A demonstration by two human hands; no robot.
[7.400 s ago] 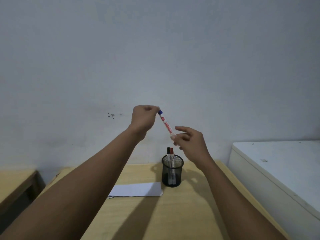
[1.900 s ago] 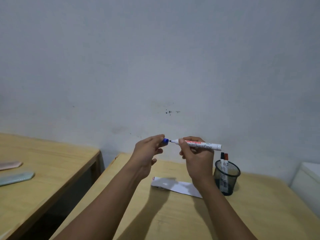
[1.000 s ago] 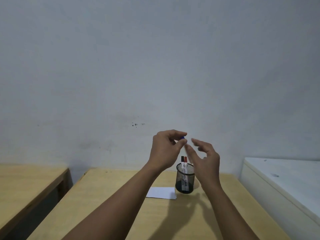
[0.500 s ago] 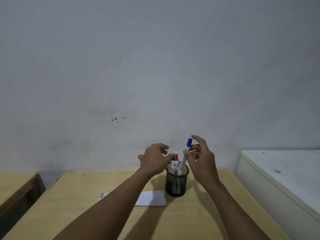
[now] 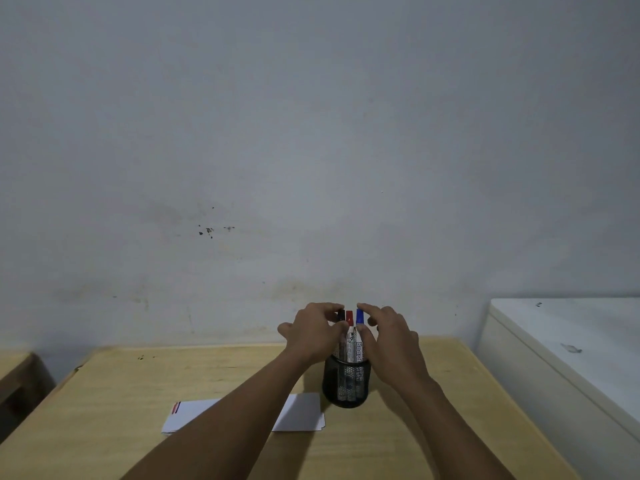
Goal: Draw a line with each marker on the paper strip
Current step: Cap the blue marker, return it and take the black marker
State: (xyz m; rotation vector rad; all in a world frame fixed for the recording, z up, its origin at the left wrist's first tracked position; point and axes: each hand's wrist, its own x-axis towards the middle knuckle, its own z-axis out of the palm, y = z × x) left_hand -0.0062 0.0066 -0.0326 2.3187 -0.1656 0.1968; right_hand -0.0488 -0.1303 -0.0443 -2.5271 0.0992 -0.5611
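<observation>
A black mesh pen cup (image 5: 346,386) stands on the wooden desk (image 5: 121,393). Three capped markers stand in it: black (image 5: 341,315), red (image 5: 349,317) and blue (image 5: 359,317). My left hand (image 5: 313,332) pinches the top of the black marker between thumb and forefinger. My right hand (image 5: 389,339) has its thumb and forefinger on the blue marker, which sits upright in the cup. The white paper strip (image 5: 301,415) lies left of the cup, partly hidden under my left forearm. Short coloured lines (image 5: 177,407) mark its left end.
A white cabinet (image 5: 561,348) stands close to the desk's right edge. Another wooden desk (image 5: 14,368) shows at the far left, across a gap. A grey wall rises right behind the desk.
My right hand has lowered the capped blue marker down into the cup. My left hand has closed in on the top of the black marker.
</observation>
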